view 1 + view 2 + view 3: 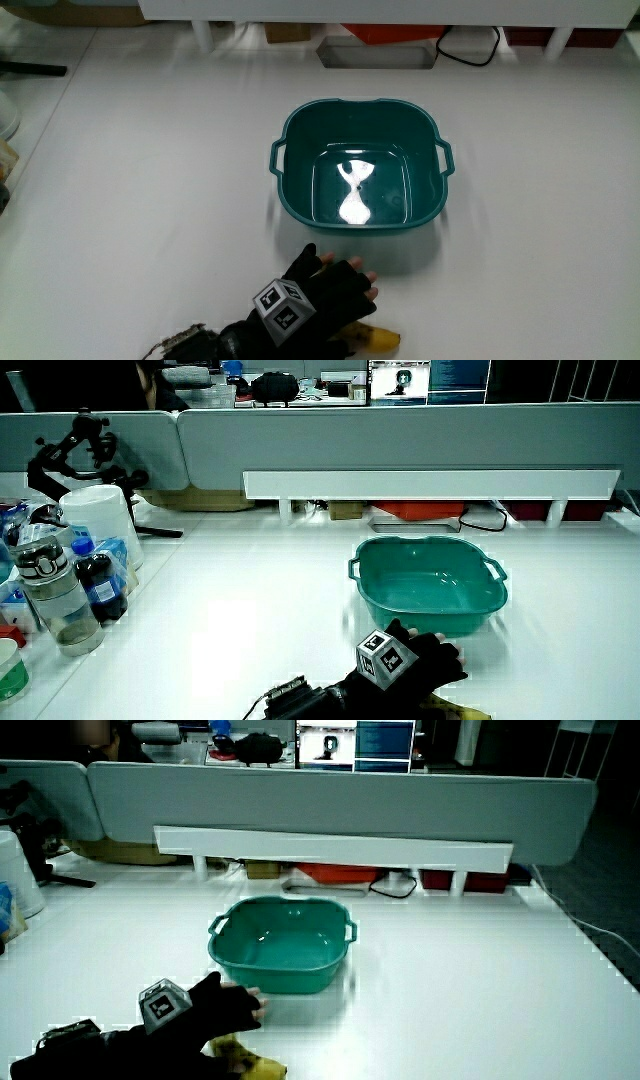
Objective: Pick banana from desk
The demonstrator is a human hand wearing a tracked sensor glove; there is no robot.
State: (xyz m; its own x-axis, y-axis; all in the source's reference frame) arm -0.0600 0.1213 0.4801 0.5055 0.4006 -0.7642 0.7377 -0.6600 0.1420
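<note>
Table (150,180), a broad white smooth surface, carried everything here. Upon it sat a teal plastic basin (296,135) with a handle at each end, upright and holding nothing visible but a glare on its floor; it showed as well in both side views (372,592) (235,955). Nearer to the person than the basin, close to the table's edge, the hand (325,295) in its black glove lay low over the table, with the forearm trailing toward the person. The small patterned cube (282,309) stood on the back of the glove, also seen in both side views (385,656) (163,1003). Its fingers (362,282) were curled downward over a yellow banana (378,340), which lay on the table under and just beside the palm, one yellow end poking out from beneath the glove; in a side view the banana (255,1065) showed the same way. I could not tell whether the fingers had actually closed on the fruit or merely rested over it. A clear lidded drinking bottle (55,600) stood among clutter at the table's edge, well apart from the basin.
</note>
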